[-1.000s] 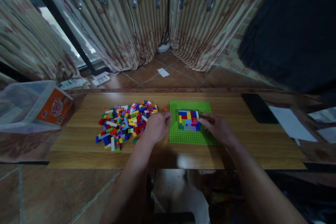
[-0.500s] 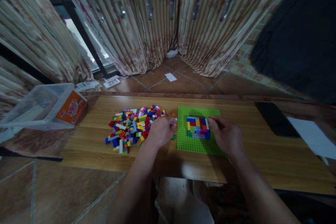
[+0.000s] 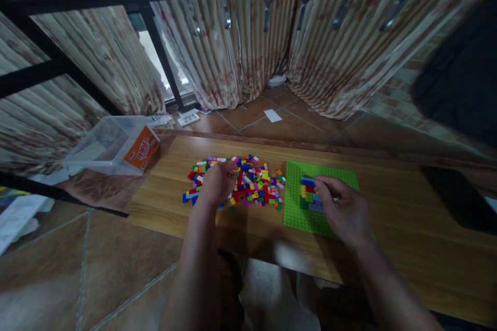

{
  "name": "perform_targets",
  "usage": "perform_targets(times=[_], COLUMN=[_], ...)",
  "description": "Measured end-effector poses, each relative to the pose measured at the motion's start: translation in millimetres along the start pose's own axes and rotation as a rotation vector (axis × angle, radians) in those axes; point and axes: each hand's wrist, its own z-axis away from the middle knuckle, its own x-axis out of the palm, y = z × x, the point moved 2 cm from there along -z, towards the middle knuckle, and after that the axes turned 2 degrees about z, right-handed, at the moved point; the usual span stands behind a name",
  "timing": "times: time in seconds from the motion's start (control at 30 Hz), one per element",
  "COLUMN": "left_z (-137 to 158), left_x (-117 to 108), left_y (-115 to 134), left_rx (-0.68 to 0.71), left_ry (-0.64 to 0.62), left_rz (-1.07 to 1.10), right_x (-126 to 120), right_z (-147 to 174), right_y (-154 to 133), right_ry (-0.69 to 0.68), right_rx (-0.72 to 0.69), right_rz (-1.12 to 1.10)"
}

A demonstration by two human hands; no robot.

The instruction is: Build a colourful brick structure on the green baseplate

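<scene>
My left hand [image 3: 219, 182] is over the loose pile of colourful toy bricks [image 3: 254, 186], its fingers curled together; whatever may be between them is hidden. Left of centre on the green baseplate [image 3: 295, 212] sits a low build of stacked toy bricks [image 3: 309, 196] in blue, red, yellow, white and green. My right hand [image 3: 345, 209] is at the right side of this build, thumb and forefinger closed near its top. The hand covers the build's right part, and I cannot make out what the fingertips pinch.
A clear plastic box [image 3: 112, 163] with an orange label stands beyond the left end of the wooden table [image 3: 248, 232]. A dark flat object [image 3: 462, 196] lies at the table's right. Behind are striped curtains [image 3: 240, 51] and a paper [image 3: 272, 115] on the floor.
My left hand has moved left from beside the baseplate to over the brick pile. My right hand now covers more of the build. The camera view has turned left.
</scene>
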Motion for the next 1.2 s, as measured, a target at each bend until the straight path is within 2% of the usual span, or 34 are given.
perform_targets(times=[0.1,0.3,0.6,0.77,1.0,1.1,1.2], left_z=[3.7,2.7,-2.0,-3.2,-5.9,-4.7,1.9], left_x=[-3.7,8.2,7.1,13.6,20.6,19.5,24.8], left_y=[-7.5,5.5,10.0,20.2,24.8,27.7,38.0], left_rx=[0.017,0.126,0.081,0.095,0.111,0.151,0.177], left_ry=[-0.043,-0.084,-0.002,-0.015,0.014,0.063,-0.069], left_rz=[-0.097,-0.186,-0.281,-0.319,-0.363,-0.199,0.223], right_x=[0.6,0.1,-19.4,-31.4,-36.0,-36.2,-32.5], right_z=[0.6,0.0,-10.0,-15.6,-15.4,-15.1,-13.3], right_y=[-1.0,-1.0,20.5,26.6,27.7,27.7,25.1], right_ry=[-0.007,-0.007,0.107,0.154,0.149,0.152,0.137], right_rx=[-0.005,0.001,0.007,0.019,0.030,0.041,0.030], right_rz=[0.010,0.008,0.068,0.075,0.044,0.033,-0.019])
